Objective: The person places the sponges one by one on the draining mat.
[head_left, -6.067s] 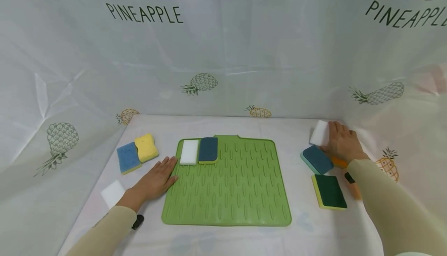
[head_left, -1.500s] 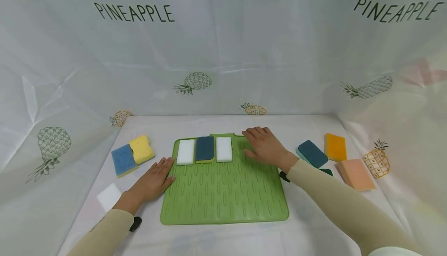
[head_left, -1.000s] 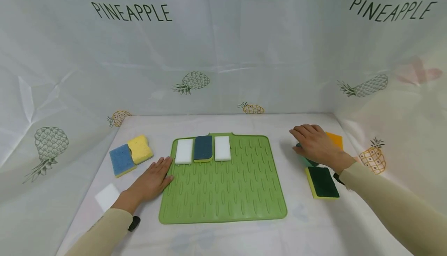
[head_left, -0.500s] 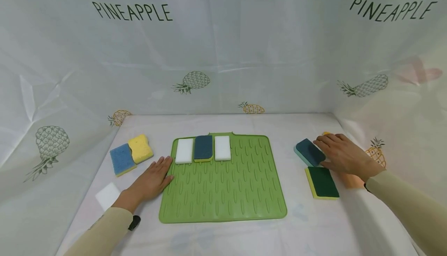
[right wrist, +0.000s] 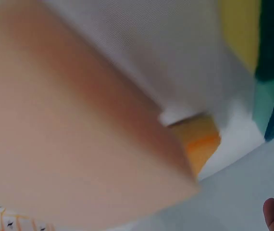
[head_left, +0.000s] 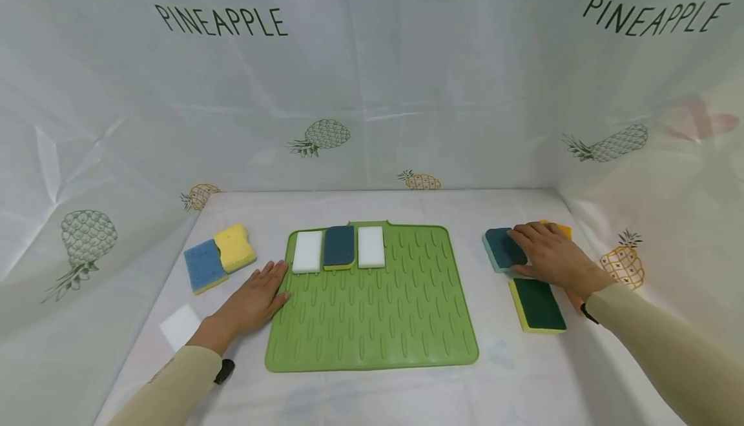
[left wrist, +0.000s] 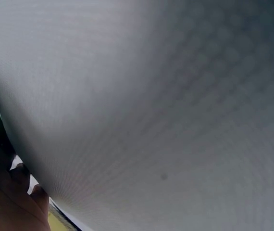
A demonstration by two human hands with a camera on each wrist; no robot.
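My left hand lies flat with straight fingers, its fingertips on the left edge of the green ridged mat. On the mat's top left sit a white sponge, a dark blue and yellow sponge and a second white sponge, side by side. Beyond the mat's right side, my right hand pinches the right end of a dark blue and teal sponge between thumb and fingers. Just below it lies a dark green and yellow sponge.
Near my right hand lie an orange sponge and a peach sponge, mostly hidden in the head view. On the left are a blue sponge, a yellow sponge and a white sponge. Plastic sheeting walls the table.
The second white sponge has come from the right onto the mat. My right hand has returned to the right-hand sponges, and the dark blue and teal sponge has turned and shifted slightly left. My left hand stays put.
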